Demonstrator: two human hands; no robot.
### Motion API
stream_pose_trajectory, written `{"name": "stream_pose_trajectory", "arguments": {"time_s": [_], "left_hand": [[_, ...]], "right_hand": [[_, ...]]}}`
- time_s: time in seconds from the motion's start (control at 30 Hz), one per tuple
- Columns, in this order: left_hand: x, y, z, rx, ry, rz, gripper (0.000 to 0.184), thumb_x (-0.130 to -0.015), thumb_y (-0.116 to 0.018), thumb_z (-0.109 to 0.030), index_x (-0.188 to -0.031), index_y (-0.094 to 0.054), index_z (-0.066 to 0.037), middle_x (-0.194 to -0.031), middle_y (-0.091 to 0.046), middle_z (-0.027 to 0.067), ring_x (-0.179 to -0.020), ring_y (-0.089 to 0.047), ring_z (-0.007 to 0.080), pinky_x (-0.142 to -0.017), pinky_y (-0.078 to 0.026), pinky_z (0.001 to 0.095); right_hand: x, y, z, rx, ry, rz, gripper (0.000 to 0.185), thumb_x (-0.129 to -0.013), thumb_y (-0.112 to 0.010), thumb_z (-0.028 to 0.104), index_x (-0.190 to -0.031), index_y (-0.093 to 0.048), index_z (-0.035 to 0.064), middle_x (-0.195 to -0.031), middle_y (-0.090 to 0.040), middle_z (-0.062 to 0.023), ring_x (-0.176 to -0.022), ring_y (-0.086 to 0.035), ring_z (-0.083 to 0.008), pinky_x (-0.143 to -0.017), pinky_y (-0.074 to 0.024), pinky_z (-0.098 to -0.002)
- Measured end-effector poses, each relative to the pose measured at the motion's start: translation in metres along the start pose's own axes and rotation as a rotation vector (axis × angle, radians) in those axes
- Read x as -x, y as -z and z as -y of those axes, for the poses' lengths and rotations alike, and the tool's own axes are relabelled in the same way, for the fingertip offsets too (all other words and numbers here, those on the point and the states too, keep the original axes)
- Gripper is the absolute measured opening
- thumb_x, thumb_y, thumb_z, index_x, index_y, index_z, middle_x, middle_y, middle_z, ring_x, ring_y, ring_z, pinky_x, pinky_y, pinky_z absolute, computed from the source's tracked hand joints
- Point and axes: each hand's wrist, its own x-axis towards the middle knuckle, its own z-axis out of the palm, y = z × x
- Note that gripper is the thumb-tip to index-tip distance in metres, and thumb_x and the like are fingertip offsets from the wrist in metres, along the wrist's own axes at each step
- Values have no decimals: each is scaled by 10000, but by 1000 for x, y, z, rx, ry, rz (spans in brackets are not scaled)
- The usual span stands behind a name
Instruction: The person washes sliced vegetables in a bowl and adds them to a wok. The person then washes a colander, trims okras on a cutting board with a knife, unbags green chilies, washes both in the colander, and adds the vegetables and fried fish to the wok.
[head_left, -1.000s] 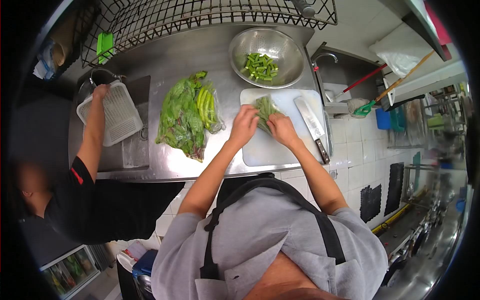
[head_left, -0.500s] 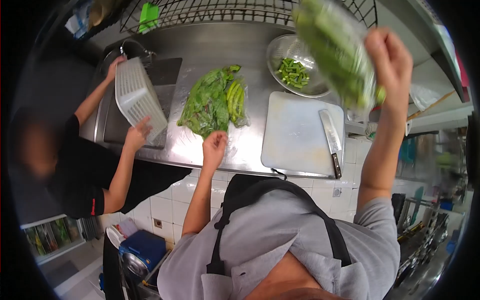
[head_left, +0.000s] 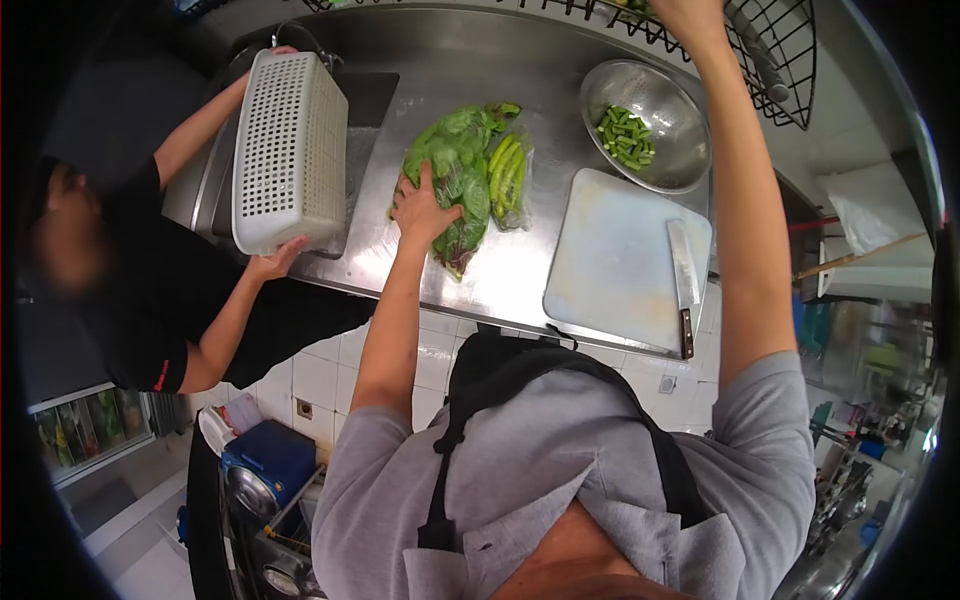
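Note:
My left hand [head_left: 425, 212] lies with spread fingers on a bunch of leafy greens [head_left: 465, 160] on the steel counter. A clear bag of long green peppers [head_left: 507, 178] sits just right of the greens. My right hand [head_left: 690, 18] reaches up to the wire rack at the top edge. Its fingers are cut off by the frame, so its grip is hidden. A bit of green [head_left: 628, 12] shows beside it at the rack. On the right, a knife [head_left: 684, 275] with a dark handle rests on the white cutting board [head_left: 610, 255].
A steel colander [head_left: 683, 130] holding cut green pieces [head_left: 627, 138] stands behind the board. To the left, a co-worker [head_left: 150, 270] holds a white perforated basket [head_left: 300, 150] over the sink [head_left: 372, 105]. The wire rack [head_left: 790, 70] runs along the back.
My right hand has carried the bagged green vegetables up to the rack, mostly out of view. My left hand has moved onto the greens and spread its fingers. The co-worker's basket has turned.

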Motion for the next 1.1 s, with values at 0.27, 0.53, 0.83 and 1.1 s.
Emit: {"name": "stream_pose_trajectory", "arguments": {"time_s": [0.27,0.53,0.83,1.1], "left_hand": [[-35,-18,54,624,112,-4,870,-680,-803,-258,-1470,-486,-78,-1044,-722,219,-990,-711,362,-906,-543,436],[-37,-28,50,667,122,2,780,-714,-769,-149,-1450,-519,-79,-1084,-723,194,-1014,-700,369,-926,-531,438],[49,-19,-92,779,-386,-104,327,-826,-703,-53,-1151,-702,-12,-1068,-710,187,-933,-705,291,-844,-556,387],[133,-80,-235,574,-365,133,373,-829,-797,-288,-1022,-696,14,-994,-678,185,-911,-690,355,-799,-549,453]], "right_hand": [[259,-85,67,-285,-315,727,548,-888,-712,155,-1393,-540,30,-1130,-618,-275,-1043,-655,-434,-908,-545,-481],[361,-147,41,-328,-668,761,803,-816,-663,48,-1544,-339,145,-1219,-535,-350,-1084,-619,-493,-909,-535,-496],[408,13,-18,-414,-701,520,351,-808,-653,-7,-1151,-589,33,-1027,-651,-199,-939,-639,-378,-777,-528,-414],[473,67,-65,-424,-502,690,237,-810,-823,121,-965,-675,22,-883,-663,-112,-745,-620,-242,-709,-502,-340]]}}
